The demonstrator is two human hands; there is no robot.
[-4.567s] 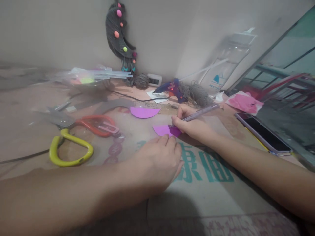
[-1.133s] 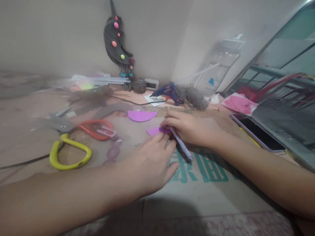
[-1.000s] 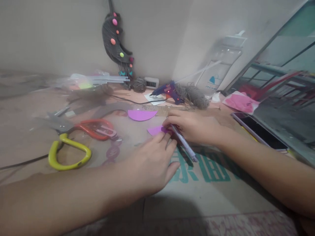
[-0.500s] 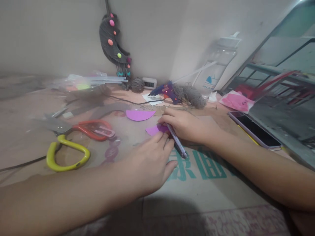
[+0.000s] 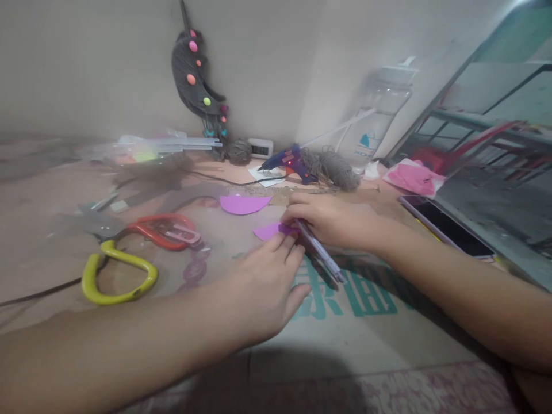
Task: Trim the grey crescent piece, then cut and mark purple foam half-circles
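Observation:
My right hand (image 5: 332, 221) is closed around a slim, pale purple pen (image 5: 319, 250). Its back end slants down towards me, and its tip is hidden under my fingers. Beneath the fingertips lies a small purple piece of paper or foam (image 5: 271, 231), partly covered. My left hand (image 5: 271, 282) rests flat with its fingers stretched onto the near edge of that piece, thumb apart. Just beyond, a purple half-round piece (image 5: 245, 204) lies on its own on a brown sheet with green lettering (image 5: 366, 293).
To the left lie scissors (image 5: 146, 224) with red and yellow handles. A blue glue gun (image 5: 288, 161), grey yarn (image 5: 336, 167) and a clear bottle (image 5: 375, 121) stand at the back. A phone (image 5: 448, 227) lies at right. A decorated grey crescent (image 5: 190, 75) leans on the wall.
The back end of the pen has swung lower and to the right, while my right hand has shifted slightly right. My left hand stays nearly in place on the purple piece.

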